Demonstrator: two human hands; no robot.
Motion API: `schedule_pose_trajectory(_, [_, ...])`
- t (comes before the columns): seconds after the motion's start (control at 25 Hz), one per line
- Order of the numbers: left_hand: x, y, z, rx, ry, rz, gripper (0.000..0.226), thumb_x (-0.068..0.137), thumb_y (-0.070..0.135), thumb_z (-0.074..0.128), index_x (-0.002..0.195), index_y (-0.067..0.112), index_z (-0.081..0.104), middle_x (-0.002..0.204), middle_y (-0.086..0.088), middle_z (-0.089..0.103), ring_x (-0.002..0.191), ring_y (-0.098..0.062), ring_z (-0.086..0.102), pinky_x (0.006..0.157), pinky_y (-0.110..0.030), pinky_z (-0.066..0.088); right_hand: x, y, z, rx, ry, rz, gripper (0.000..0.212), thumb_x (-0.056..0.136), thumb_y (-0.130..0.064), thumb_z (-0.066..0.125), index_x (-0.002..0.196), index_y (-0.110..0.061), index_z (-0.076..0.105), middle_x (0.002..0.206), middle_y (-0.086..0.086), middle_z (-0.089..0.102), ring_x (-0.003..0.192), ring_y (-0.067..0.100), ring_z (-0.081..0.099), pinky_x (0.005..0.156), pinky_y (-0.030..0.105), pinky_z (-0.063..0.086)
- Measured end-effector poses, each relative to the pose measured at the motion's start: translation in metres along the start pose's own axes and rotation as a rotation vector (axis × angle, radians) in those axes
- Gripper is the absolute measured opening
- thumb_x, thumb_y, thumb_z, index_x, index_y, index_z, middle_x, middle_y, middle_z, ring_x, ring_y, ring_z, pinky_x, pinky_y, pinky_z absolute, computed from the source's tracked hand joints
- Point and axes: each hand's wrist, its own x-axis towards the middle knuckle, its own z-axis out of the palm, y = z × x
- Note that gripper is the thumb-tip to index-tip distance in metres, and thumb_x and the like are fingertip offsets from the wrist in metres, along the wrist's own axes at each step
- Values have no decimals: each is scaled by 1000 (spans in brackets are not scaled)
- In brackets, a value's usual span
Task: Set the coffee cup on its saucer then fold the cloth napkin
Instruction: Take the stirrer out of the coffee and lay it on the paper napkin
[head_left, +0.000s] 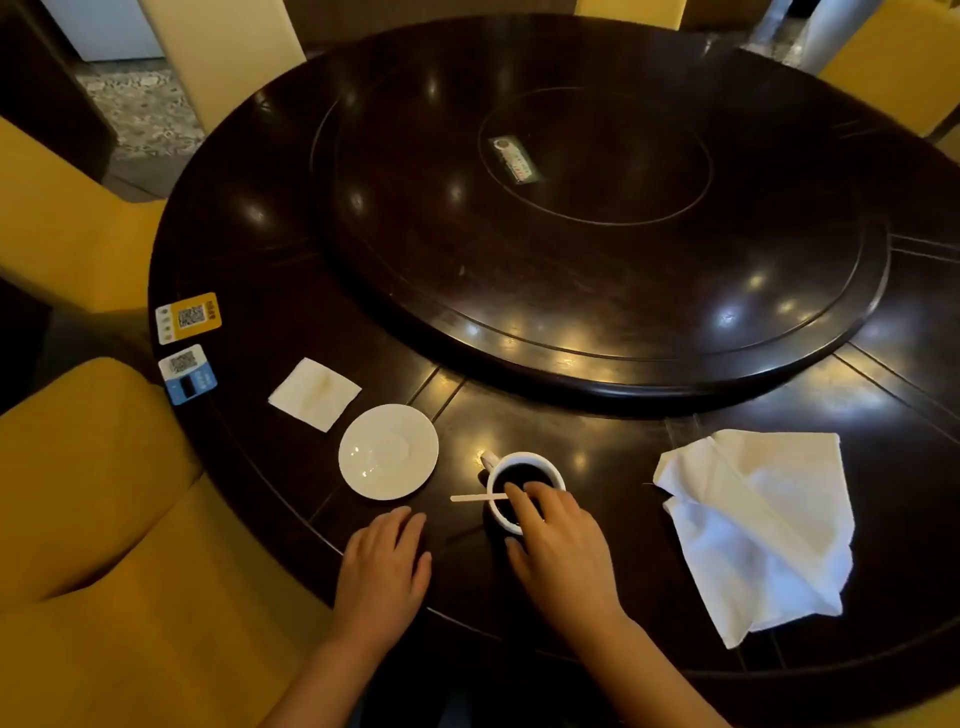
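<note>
White porcelain marked the target: the saucer (388, 451) sat bare on the dark table (597, 447), with a small paper napkin (314, 393) just beyond it to the left. Near the table's front edge the left hand (383, 564) lay palm down, fingers together and flat, holding nothing, just short of the saucer's near rim. A thin wooden stirrer (478, 498) stuck out leftward from the coffee cup (522, 488), which stood on the table just right of the saucer, apart from it and full of dark coffee, its handle pointing away and to the left. The right hand (563, 545) draped over the cup's near side, fingertips (517, 493) over the rim and thumb down the left wall; whether the grip was closed could not be told. The move ahead looked like a short carry leftward, and the right hand was the nearer one. Well apart to the right lay the cloth napkin (763, 530), white, rumpled and unfolded, untouched by either hand
</note>
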Motion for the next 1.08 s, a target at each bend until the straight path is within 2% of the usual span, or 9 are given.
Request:
schedule_pose_trajectory(0.08, [3, -3, 13, -23, 0, -12, 40, 78, 30, 67, 114, 13, 63, 115, -9, 64, 105, -26, 62, 81, -39, 51, 13, -4, 9, -16, 10, -31, 58, 63, -22, 80, 117, -14, 60, 104, 8, 67, 88, 24, 64, 60, 32, 56])
schedule_pose_trajectory(0.2, [-3, -4, 34, 5, -81, 0, 48, 87, 42, 35, 126, 18, 50, 130, -9, 55, 120, -26, 50, 90, -42, 47, 25, -4, 22, -61, 34, -61, 50, 65, -18, 79, 113, -15, 64, 98, 8, 69, 85, 23, 65, 61, 33, 55])
schedule_pose_trajectory(0.24, [-5, -4, 41, 11, -81, -1, 48, 91, 43, 27, 129, 20, 45, 134, -9, 50, 125, -25, 43, 95, -45, 43, 27, -4, 25, -57, 33, -60, 47, 65, -17, 79, 110, -15, 65, 95, 7, 70, 82, 23, 65, 60, 33, 55])
schedule_pose_trajectory(0.32, [-6, -5, 48, 37, -90, -15, 53, 94, 46, 14, 133, 21, 40, 141, -8, 38, 132, -25, 32, 107, -48, 25, 30, -4, 28, -70, 40, -73, 40, 67, -16, 78, 105, -16, 67, 91, 6, 70, 79, 23, 65, 59, 34, 54])
schedule_pose_trajectory(0.36, [-7, -5, 50, 46, -98, -11, 52, 94, 45, 18, 135, 21, 39, 142, -8, 36, 133, -25, 30, 109, -49, 15, 31, -3, 30, -70, 34, -82, 36, 68, -15, 77, 103, -16, 68, 88, 6, 70, 77, 23, 64, 58, 34, 54])
schedule_pose_trajectory(0.44, [-6, -5, 49, 40, -115, -10, 54, 86, 44, 33, 135, 21, 38, 143, -9, 36, 135, -26, 28, 109, -49, 7, 34, -2, 32, -47, 22, -101, 27, 71, -15, 76, 97, -15, 69, 83, 4, 70, 73, 22, 63, 58, 34, 54])
schedule_pose_trajectory(0.64, [-6, -5, 50, 35, -113, -16, 59, 83, 44, 38, 137, 20, 39, 144, -10, 38, 137, -26, 25, 107, -52, 12, 37, 1, 28, -8, 33, -149, 13, 71, -14, 75, 83, -16, 70, 75, 1, 68, 66, 18, 60, 60, 32, 51])
schedule_pose_trajectory(0.8, [-6, -5, 51, 55, -125, 0, 65, 85, 49, 36, 145, 23, 29, 150, -10, 30, 140, -25, 20, 106, -55, 16, 40, 6, 26, -8, 16, -207, 10, 74, -16, 73, 84, -18, 70, 77, -1, 68, 71, 17, 60, 68, 33, 52])
schedule_pose_trajectory(1.08, [-5, -6, 52, 52, -126, -3, 67, 84, 52, 39, 145, 25, 30, 151, -9, 28, 140, -25, 18, 107, -54, 14, 39, 10, 22, 19, -3, -290, 15, 74, -17, 75, 87, -19, 69, 80, -1, 68, 75, 17, 61, 74, 35, 52])
